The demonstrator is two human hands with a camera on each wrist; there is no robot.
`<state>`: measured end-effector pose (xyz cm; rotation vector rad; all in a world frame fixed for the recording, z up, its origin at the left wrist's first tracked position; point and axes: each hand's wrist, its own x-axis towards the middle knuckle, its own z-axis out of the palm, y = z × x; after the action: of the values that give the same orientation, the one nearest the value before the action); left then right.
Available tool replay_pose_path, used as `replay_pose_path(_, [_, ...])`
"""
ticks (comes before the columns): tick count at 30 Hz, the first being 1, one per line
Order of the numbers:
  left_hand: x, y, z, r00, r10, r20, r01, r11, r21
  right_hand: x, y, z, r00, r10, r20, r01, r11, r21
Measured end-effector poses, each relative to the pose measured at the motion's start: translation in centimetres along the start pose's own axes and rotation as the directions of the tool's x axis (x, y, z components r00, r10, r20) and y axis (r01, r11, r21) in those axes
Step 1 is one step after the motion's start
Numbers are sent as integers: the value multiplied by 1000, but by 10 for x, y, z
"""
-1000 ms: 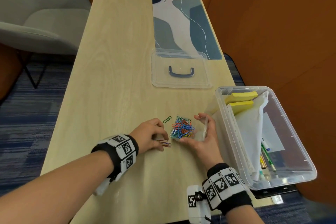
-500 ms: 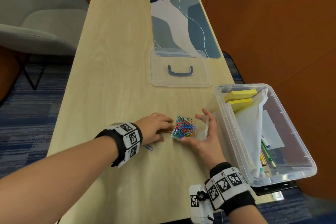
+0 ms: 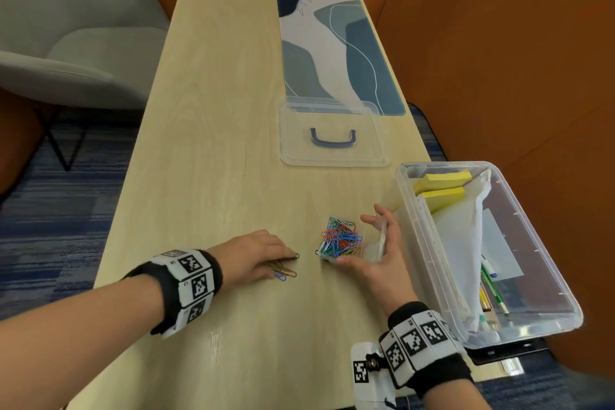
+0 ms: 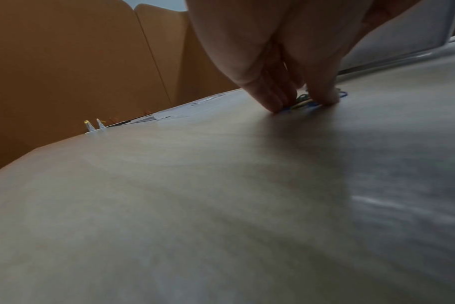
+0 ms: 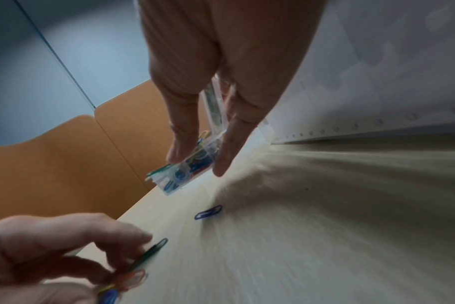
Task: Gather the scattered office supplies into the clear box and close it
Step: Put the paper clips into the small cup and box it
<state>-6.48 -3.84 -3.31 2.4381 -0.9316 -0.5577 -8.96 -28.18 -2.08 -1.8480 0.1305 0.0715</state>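
A small clear case (image 3: 342, 240) full of coloured paper clips rests on the wooden table (image 3: 216, 143), its lid standing open. My right hand (image 3: 359, 243) grips it, thumb on the near side and fingers behind; the right wrist view shows the case (image 5: 185, 174) between thumb and fingers of that hand (image 5: 198, 158). Left of it, my left hand (image 3: 286, 263) pinches a few loose clips (image 3: 283, 271) against the table, a green clip (image 5: 156, 247) under its fingertips. One blue clip (image 5: 208, 212) lies free between the hands. The big clear box (image 3: 565, 309) stands open at the right.
The big box holds yellow sticky-note pads (image 3: 442, 180), white papers and pens, and overhangs the table's right edge. Its clear lid (image 3: 332, 133) with a blue handle lies flat farther back, overlapping a patterned desk mat (image 3: 332, 43). A grey chair (image 3: 66, 43) stands to the left.
My left hand reached to the green clip beside the case, then drew it back to the other loose clips. The right hand kept its hold on the case.
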Motion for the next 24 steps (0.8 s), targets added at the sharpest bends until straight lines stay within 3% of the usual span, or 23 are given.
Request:
replay_pose_path(5, [11,9,4,992,89,-90,-73,983,168,1,-2,0,1000,-18,-2,18,1000,7])
replay_pose_path(7, [17,18,0,998,-26,-52,32,993,113,1,-2,0,1000,-17,-8,17,1000,22])
replay_pose_path(9, [20,17,-3,974,-216,-73,214,976,-35,1,-2,0,1000,-9,-15,9,999,34])
replay_pose_path(11, [21,18,-11,918,-332,-218,280,930,-239,1,-3,0,1000,-7,-18,8,999,38])
replay_pose_path(13, [22,28,-23,857,-387,-340,241,885,-399,2,-6,1,1000,-21,-13,21,998,55])
replay_pose_path(15, [29,46,-38,868,-317,-381,139,894,-427,2,-9,2,999,-33,0,32,996,81])
replay_pose_path(18, [47,69,-53,902,-162,-401,27,947,-321,3,-15,6,999,-42,9,41,993,115])
replay_pose_path(21, [58,77,-58,921,-125,-368,28,966,-259,5,-20,6,999,-38,3,37,991,132])
replay_pose_path(24, [54,72,-57,879,-149,-453,-6,946,-324,7,-23,4,996,-78,-44,82,990,117])
